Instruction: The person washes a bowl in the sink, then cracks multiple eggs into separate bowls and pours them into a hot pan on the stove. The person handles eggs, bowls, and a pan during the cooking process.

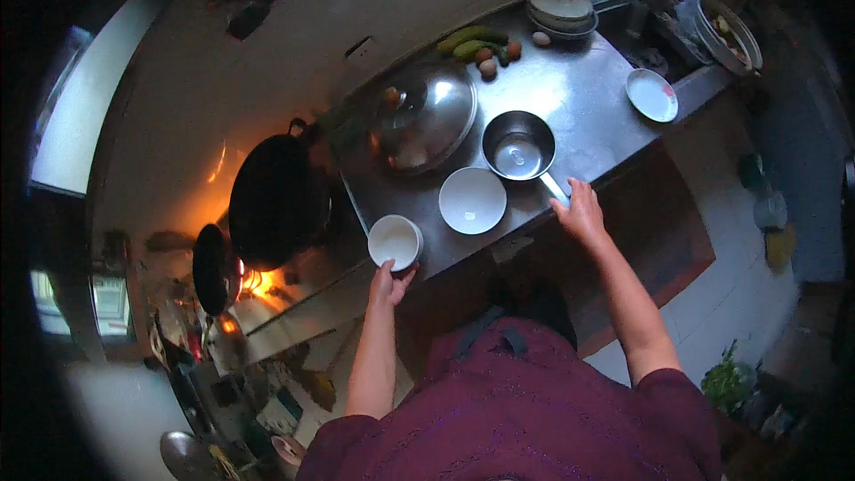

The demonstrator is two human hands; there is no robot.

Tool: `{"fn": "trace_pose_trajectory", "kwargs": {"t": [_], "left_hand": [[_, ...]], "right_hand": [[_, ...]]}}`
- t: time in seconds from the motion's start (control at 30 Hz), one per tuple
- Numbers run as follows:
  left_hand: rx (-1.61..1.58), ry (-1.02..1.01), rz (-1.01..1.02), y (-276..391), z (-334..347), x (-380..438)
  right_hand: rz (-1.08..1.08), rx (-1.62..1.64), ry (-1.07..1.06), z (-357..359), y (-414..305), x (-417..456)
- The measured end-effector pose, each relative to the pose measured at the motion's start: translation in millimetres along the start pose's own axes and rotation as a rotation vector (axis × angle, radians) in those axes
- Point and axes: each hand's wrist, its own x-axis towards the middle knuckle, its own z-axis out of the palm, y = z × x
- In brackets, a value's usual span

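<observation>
My left hand holds a small white bowl by its near rim and side, over the counter's front left corner. Pale contents or the bowl's own bottom show inside; I cannot tell which. My right hand is at the end of the handle of a steel saucepan, thumb on one side and fingers on the other. The saucepan rests upright on the steel counter, and its shiny bottom is visible. Between my hands stands a wider white bowl, close beside the saucepan.
A burner flame burns at left beside a dark wok and a small pan. A large domed metal lid lies behind the bowls. Further back are green vegetables, eggs, stacked dishes and a white plate.
</observation>
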Motion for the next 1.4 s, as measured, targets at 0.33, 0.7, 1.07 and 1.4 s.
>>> {"fn": "trace_pose_trajectory", "kwargs": {"t": [0.33, 0.7, 1.07, 1.4], "left_hand": [[-0.001, 0.078, 0.081, -21.3, 29.2, 2.1], [0.007, 0.194, 0.133, -41.5, 39.2, 2.4], [0.018, 0.206, 0.085, -39.4, 38.3, -24.3], [-0.235, 0.147, 0.071, -79.4, -0.5, -57.7]], "right_hand": [[0.249, 0.743, -0.736, -18.3, -3.9, 31.1], [-0.016, 0.404, -0.668, -85.2, -53.9, 38.1], [-0.344, 0.033, -0.581, -69.2, -62.0, 20.5], [-0.424, -0.129, -0.510, -61.4, -65.0, 15.5]]}}
